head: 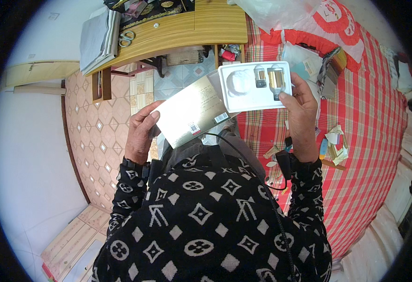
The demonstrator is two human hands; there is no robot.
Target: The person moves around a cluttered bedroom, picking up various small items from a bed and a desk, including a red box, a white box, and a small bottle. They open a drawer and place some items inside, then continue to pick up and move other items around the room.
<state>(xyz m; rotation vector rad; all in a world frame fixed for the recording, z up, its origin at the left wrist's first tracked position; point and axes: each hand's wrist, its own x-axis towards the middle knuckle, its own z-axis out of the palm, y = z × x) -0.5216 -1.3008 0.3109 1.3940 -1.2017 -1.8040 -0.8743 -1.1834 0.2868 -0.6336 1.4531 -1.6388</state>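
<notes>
My left hand [143,128] grips the left edge of a shiny gold cardboard box [191,109], printed with small writing and codes, held tilted above my lap. On the right, my right hand [300,105] holds a white plastic insert tray [253,100], with the thumb on its lower right part. Two gold and clear bottles, a small one [260,77] and a larger one [276,78], lie in the tray's recesses. Its round recess at the left [240,83] holds no jar. The tray's left side meets or overlaps the box's right end; whether they touch cannot be told.
Ahead stands a wooden desk [220,24] with scissors [126,38] and stacked grey-white sheets or folders [98,38]. A low drawer [102,86] hangs out at its left. To the right, a red checked bedcover [364,141] bears wrappers [337,144], a blue-orange tube [323,148] and plastic bags. A black cable crosses my lap.
</notes>
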